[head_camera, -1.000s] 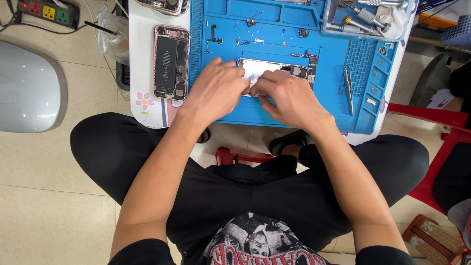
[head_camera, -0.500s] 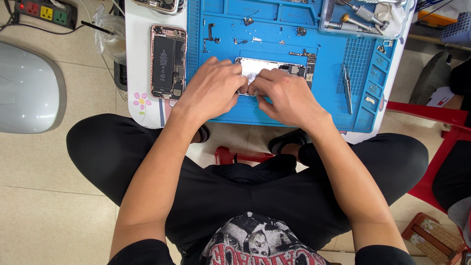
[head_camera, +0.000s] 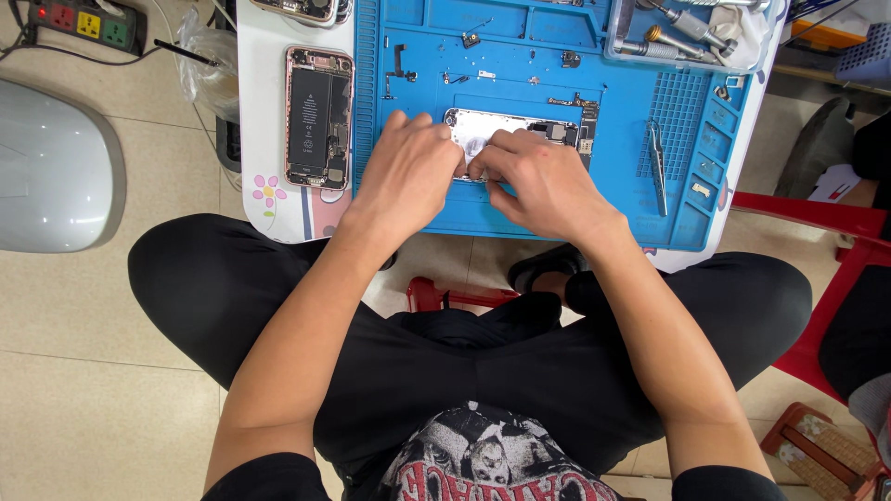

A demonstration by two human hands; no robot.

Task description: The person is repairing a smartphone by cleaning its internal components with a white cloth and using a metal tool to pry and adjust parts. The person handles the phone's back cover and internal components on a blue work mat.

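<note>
- We've got both hands down on the opened silver phone shell (head_camera: 520, 130) lying flat on the blue silicone repair mat (head_camera: 520, 204), and that shell sits right under our fingertips, its far end poking out beyond them.
- Our left hand (head_camera: 408, 172) is curled over the shell's near-left end, fingers bent and pressing down on it; whether they pinch a part underneath we cannot tell, the knuckles hide it.
- Our right hand (head_camera: 548, 181) lies just beside the left, touching it at the fingertips, and its fingers are bunched on the same shell at the middle, gripping or pressing something small there.
- Left of our left hand, well off the mat, a second opened phone with a rose-gold frame and a black battery (head_camera: 317, 119) lies on the white table (head_camera: 269, 65).
- Right of our right hand, grey metal tweezers (head_camera: 657, 167) rest on the mat, apart from our fingers.
- Beyond both hands, tiny dark screws and brackets (head_camera: 445, 78) are scattered on the mat.
- Further beyond the right hand, a clear tray of screwdrivers (head_camera: 687, 32) sits at the mat's far corner.
</note>
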